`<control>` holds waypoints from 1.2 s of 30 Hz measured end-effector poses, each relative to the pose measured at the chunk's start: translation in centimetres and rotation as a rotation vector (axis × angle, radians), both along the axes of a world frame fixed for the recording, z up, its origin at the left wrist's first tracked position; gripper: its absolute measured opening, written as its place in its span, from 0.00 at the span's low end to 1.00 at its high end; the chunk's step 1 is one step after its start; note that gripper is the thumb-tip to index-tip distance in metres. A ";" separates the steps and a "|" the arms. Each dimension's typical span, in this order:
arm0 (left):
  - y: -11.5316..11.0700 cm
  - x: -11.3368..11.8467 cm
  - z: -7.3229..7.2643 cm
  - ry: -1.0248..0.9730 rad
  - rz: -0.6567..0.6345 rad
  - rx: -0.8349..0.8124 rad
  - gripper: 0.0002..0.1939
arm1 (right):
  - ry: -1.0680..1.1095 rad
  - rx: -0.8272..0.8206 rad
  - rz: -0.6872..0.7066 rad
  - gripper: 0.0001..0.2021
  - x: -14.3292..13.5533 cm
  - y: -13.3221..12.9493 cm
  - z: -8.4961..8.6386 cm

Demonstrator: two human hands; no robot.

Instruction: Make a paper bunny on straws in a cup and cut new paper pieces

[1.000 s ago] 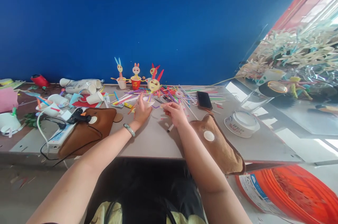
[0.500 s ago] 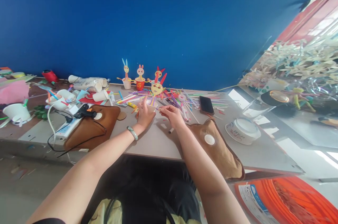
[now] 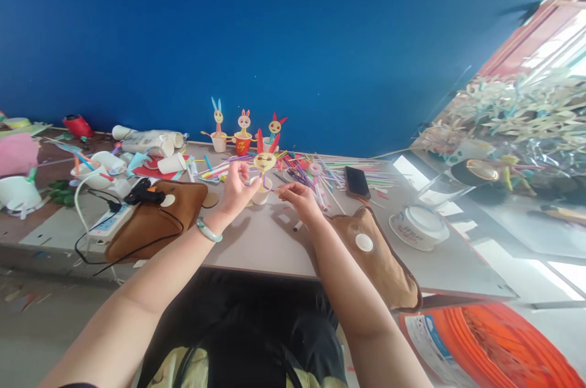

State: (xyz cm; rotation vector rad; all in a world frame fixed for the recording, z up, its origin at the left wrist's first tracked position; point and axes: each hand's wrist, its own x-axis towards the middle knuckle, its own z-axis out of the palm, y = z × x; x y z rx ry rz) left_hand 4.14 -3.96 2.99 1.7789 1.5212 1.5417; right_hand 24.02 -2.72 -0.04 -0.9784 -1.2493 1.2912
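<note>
A rabbit figure made from a white paper cup (image 3: 260, 195) stands upright on the table before me, with a pale round face (image 3: 264, 161), red ears and purple stick arms. My left hand (image 3: 238, 188), a jade-coloured bangle at its wrist, is curled against the cup's left side, thumb at the rim. Its fingers partly hide that side. On the other side, my right hand (image 3: 300, 199) pinches a small pale piece at the end of the purple arm. Behind are finished-looking cup rabbits: one blue-eared (image 3: 218, 125), one in a red cup (image 3: 242, 143), one red-eared (image 3: 274, 127).
Coloured sticks (image 3: 329, 174) lie scattered behind my hands, with a phone (image 3: 356, 182) to their right. A brown pouch (image 3: 378, 260) lies by my right forearm. Another brown pouch (image 3: 151, 223), a glue gun (image 3: 144, 193) and a power strip (image 3: 110, 220) are at left.
My left hand has shifted left and its raised index finger has bent. The rabbit has moved slightly left and toward me, and its ears now stand straighter. The right hand stays nearly still.
</note>
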 end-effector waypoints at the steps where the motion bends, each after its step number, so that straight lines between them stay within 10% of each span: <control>1: -0.1 0.2 0.4 0.019 -0.050 -0.037 0.13 | 0.008 -0.009 -0.004 0.14 0.0 0.1 0.0; 12: -0.8 3.5 0.3 0.237 -0.570 -0.504 0.24 | 0.083 -0.091 -0.023 0.15 0.4 0.6 0.3; 24: 1.6 5.5 -5.2 0.366 -0.347 -0.315 0.13 | 0.094 -0.112 0.015 0.15 0.2 0.3 0.3; 36: 1.6 5.5 -6.1 0.267 -0.342 -0.290 0.16 | -0.055 0.066 -0.188 0.13 2.1 0.2 1.2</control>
